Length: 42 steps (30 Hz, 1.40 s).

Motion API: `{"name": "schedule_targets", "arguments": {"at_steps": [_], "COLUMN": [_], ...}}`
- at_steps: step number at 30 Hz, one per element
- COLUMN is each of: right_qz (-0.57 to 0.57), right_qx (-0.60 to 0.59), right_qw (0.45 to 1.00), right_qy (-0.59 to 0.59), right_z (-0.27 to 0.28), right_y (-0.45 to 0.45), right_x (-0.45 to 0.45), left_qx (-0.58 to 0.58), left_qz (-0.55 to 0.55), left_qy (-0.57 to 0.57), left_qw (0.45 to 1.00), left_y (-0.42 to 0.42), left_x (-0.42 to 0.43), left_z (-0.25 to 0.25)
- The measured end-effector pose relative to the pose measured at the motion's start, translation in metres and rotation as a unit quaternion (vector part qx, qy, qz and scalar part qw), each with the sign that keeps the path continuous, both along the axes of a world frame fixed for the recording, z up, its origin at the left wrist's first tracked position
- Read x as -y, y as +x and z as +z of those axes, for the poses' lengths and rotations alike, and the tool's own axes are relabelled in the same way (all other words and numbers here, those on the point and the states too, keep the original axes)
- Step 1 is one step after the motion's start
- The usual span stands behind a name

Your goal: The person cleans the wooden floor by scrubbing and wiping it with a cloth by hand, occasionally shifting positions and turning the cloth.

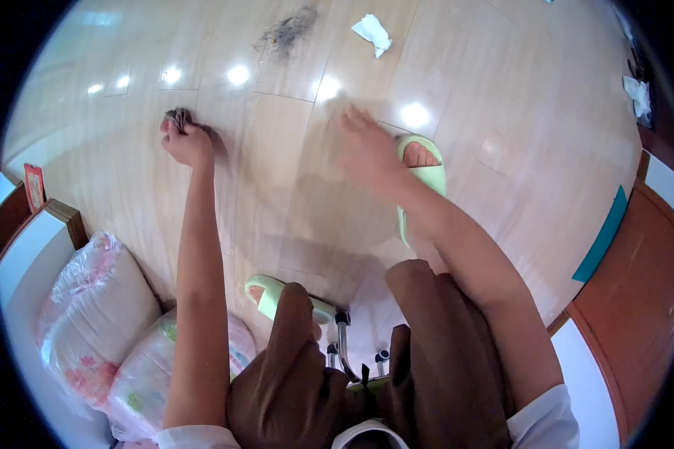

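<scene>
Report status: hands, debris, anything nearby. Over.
Left hand grips dark clump. Right hand blurred, no item visible. Hair-like debris pile ahead, crumpled white tissue beside it.

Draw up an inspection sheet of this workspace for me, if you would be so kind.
Surface: pale plank-patterned floor, with bright light reflections.
Job's things: dark clump in the left grip; wispy debris pile on the floor ahead.
Clutter: crumpled white tissue right of the pile; white crumpled piece near the right edge.
Grips: left grip, a bare hand, closed on the clump; right grip, also bare, motion-blurred, so whether it holds anything is unclear.
Cables: nothing seen.
Surroundings: plastic-wrapped bundles at lower left; wooden furniture at right; green slippers on the feet.
</scene>
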State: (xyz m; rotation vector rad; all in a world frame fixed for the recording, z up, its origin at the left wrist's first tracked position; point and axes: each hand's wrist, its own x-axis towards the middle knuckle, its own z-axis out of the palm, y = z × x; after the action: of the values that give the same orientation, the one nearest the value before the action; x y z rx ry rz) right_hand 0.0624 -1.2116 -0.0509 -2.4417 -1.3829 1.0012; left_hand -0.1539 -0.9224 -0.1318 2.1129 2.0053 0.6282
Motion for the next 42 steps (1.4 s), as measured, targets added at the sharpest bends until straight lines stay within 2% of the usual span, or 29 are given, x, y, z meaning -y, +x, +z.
{"name": "schedule_targets", "arguments": {"at_steps": [2, 3, 5, 8, 11, 14, 17, 18, 19, 20, 24, 26, 30, 31, 32, 33, 36, 38, 40, 42], "right_qz": [-0.153, -0.232, -0.275, -0.402, -0.466, -0.465, -0.442, -0.440, -0.437, -0.435, -0.418, -0.406, -0.428, -0.432, -0.436, -0.435, -0.433, -0.437, -0.435, -0.430], "right_qx": [-0.033, 0.031, 0.137, 0.140, 0.065, 0.072, 0.080, 0.072, 0.064, 0.057, 0.060, 0.073, 0.052, 0.048, 0.044, 0.054, 0.072, 0.062, 0.052, 0.052], "right_qw": [0.987, 0.970, 0.951, 0.888, 0.850, 0.855, 0.865, 0.863, 0.860, 0.856, 0.864, 0.865, 0.860, 0.856, 0.853, 0.854, 0.857, 0.854, 0.860, 0.863], "right_qy": [0.048, 0.064, 0.039, -0.175, -0.238, -0.218, -0.223, -0.238, -0.255, -0.273, -0.273, -0.285, -0.274, -0.279, -0.285, -0.278, -0.270, -0.276, -0.263, -0.261], "right_z": [-0.002, -0.006, -0.004, 0.018, 0.023, 0.017, 0.006, 0.007, 0.008, 0.011, 0.004, 0.005, 0.014, 0.017, 0.018, 0.016, 0.017, 0.025, 0.019, 0.015], "right_y": [0.039, 0.055, 0.085, 0.102, 0.104, 0.101, 0.107, 0.111, 0.113, 0.116, 0.120, 0.120, 0.118, 0.120, 0.121, 0.121, 0.120, 0.121, 0.119, 0.119], "right_x": [0.020, 0.035, 0.071, 0.104, 0.127, 0.129, 0.134, 0.130, 0.126, 0.126, 0.131, 0.132, 0.127, 0.124, 0.122, 0.122, 0.120, 0.116, 0.121, 0.125], "left_qx": [0.010, 0.026, 0.065, 0.068, 0.110, 0.109, 0.166, 0.182, 0.166, 0.199, 0.226, 0.325, 0.291, 0.212, 0.132, 0.112, -0.018, -0.022, 0.007, 0.084], "left_qz": [-0.031, -0.054, -0.063, -0.092, -0.141, -0.190, -0.261, -0.352, -0.333, -0.390, -0.451, -0.440, -0.394, -0.379, -0.357, -0.312, -0.182, -0.134, -0.101, -0.202], "left_qy": [0.043, 0.050, 0.033, 0.018, -0.005, 0.018, 0.012, 0.067, 0.008, -0.081, -0.109, -0.047, 0.015, 0.007, 0.032, 0.077, 0.057, 0.019, 0.025, 0.071], "left_qw": [0.999, 0.997, 0.995, 0.993, 0.984, 0.976, 0.951, 0.916, 0.928, 0.895, 0.856, 0.836, 0.872, 0.901, 0.924, 0.940, 0.982, 0.991, 0.995, 0.973], "left_y": [0.026, 0.040, 0.080, 0.134, 0.179, 0.221, 0.275, 0.293, 0.314, 0.336, 0.395, 0.379, 0.287, 0.252, 0.211, 0.178, 0.113, 0.111, 0.144, 0.191], "left_x": [0.000, -0.004, 0.004, 0.014, 0.030, 0.040, 0.064, 0.064, 0.091, 0.101, 0.200, 0.224, 0.180, 0.158, 0.121, 0.097, 0.058, 0.055, 0.077, 0.115], "left_z": [-0.011, -0.018, -0.011, -0.006, 0.002, -0.012, -0.013, -0.027, -0.008, -0.016, 0.009, 0.052, 0.043, 0.047, 0.020, 0.010, 0.017, 0.008, 0.003, 0.006]}}
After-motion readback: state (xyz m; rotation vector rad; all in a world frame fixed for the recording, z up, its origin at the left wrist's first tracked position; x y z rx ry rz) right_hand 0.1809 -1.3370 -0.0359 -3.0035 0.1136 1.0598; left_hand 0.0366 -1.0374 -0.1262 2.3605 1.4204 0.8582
